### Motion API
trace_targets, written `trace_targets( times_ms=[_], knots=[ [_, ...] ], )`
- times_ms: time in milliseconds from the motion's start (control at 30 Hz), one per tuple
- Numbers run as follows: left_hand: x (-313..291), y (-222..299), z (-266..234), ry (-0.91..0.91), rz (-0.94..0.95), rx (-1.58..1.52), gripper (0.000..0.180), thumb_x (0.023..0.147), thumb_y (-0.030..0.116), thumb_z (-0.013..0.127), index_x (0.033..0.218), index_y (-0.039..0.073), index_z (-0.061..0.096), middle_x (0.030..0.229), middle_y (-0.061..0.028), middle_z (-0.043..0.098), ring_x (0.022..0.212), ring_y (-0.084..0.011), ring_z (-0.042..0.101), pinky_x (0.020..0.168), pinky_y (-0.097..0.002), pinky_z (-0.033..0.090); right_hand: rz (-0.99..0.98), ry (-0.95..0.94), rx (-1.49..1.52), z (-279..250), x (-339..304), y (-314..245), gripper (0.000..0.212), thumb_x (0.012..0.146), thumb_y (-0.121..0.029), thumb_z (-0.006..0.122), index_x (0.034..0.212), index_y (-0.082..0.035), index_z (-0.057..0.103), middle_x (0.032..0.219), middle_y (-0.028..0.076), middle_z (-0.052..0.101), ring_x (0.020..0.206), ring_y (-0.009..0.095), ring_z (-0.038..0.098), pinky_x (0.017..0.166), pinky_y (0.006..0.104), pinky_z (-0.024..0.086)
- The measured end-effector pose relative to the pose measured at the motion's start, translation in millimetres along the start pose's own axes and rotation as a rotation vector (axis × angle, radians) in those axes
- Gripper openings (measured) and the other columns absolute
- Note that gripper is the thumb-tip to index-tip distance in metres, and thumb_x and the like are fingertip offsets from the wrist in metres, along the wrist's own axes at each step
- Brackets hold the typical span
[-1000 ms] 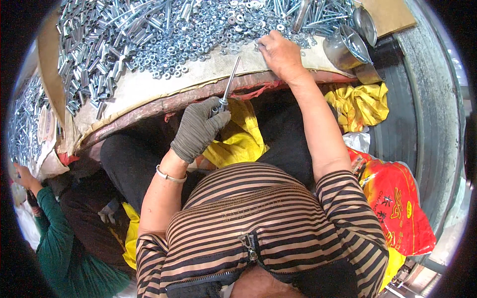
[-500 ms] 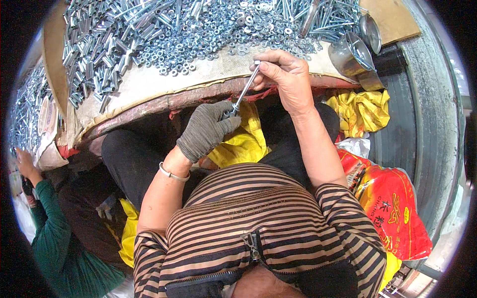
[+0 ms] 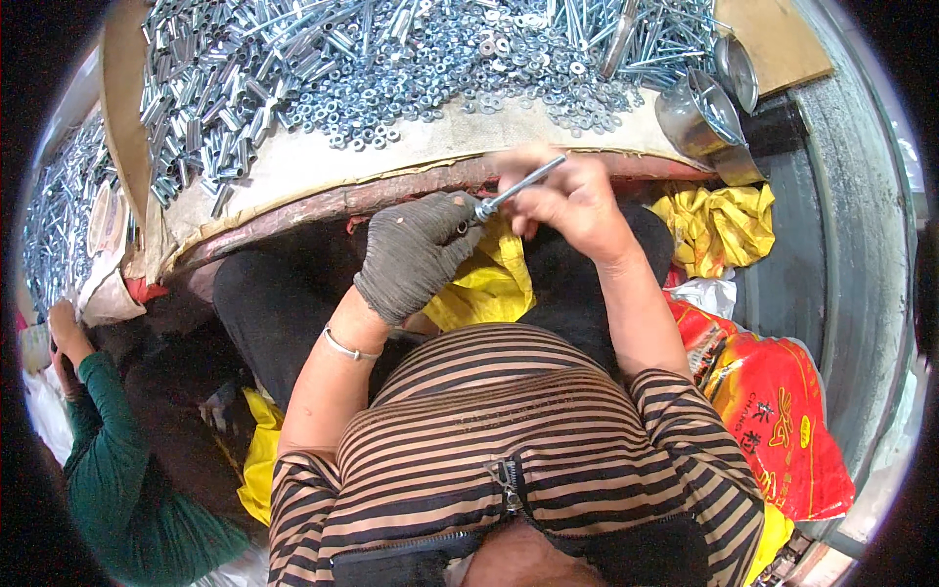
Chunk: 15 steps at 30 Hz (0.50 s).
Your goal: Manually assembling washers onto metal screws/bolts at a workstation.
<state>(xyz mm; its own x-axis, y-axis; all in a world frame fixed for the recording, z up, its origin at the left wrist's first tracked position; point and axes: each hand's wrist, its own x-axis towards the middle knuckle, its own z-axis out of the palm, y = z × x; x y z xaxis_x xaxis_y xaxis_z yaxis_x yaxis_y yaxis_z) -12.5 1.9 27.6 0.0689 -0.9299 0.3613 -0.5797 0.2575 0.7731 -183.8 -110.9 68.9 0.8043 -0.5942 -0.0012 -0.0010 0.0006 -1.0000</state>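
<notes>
My left hand (image 3: 416, 249), in a grey knit glove, is closed around the lower end of a long thin metal bolt (image 3: 528, 183). The bolt slants up to the right out of the glove, and small metal parts show around it at the fingertips. A dark round opening shows beside my thumb; what it belongs to is unclear. My bare right hand (image 3: 572, 205) is just behind the bolt's upper part, its fingers smeared by motion. Whether it grips anything cannot be made out.
Heaped on the cloth-covered table (image 3: 293, 176) are metal tubes (image 3: 230, 137), nuts (image 3: 362, 122), washers (image 3: 587, 108) and long bolts (image 3: 665, 49). A metal cup (image 3: 699, 112) stands at its right edge. Yellow sacks (image 3: 719, 225) and a red bag (image 3: 782, 421) lie right. A green-sleeved person (image 3: 117, 460) works at left.
My right hand has come down from the bolt's tip, where it pinched a small piece, and is now blurred behind the shaft. The bolt leans farther right. The view has shifted slightly.
</notes>
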Motion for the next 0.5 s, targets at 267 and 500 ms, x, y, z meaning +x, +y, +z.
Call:
trace_targets(
  times_ms=[267,500],
  knots=[
    [-2,-3,5,-0.035,-0.102,0.097,0.015,0.079,0.02,0.067,0.084,0.006,0.065,0.076,-0.0151,0.064,0.066,-0.032,0.061,0.06,-0.0391,0.047,-0.226,-0.064,-0.101,41,38,25,0.048,0.089,-0.042,0.059,0.107,0.003,0.061,0.101,0.009,0.062,0.1,0.019,0.056,0.09,0.0308,0.042],
    [8,0,-29,0.431,-0.419,-0.105,0.019,0.084,0.019,0.065,0.077,0.002,0.059,0.061,-0.0113,0.058,0.052,-0.0206,0.053,0.053,-0.0326,0.043,-0.412,0.043,-0.082,45,22,23,0.059,0.098,-0.045,0.035,0.116,0.006,0.057,0.126,0.019,0.054,0.117,0.025,0.05,0.102,0.0369,0.035]
  ],
)
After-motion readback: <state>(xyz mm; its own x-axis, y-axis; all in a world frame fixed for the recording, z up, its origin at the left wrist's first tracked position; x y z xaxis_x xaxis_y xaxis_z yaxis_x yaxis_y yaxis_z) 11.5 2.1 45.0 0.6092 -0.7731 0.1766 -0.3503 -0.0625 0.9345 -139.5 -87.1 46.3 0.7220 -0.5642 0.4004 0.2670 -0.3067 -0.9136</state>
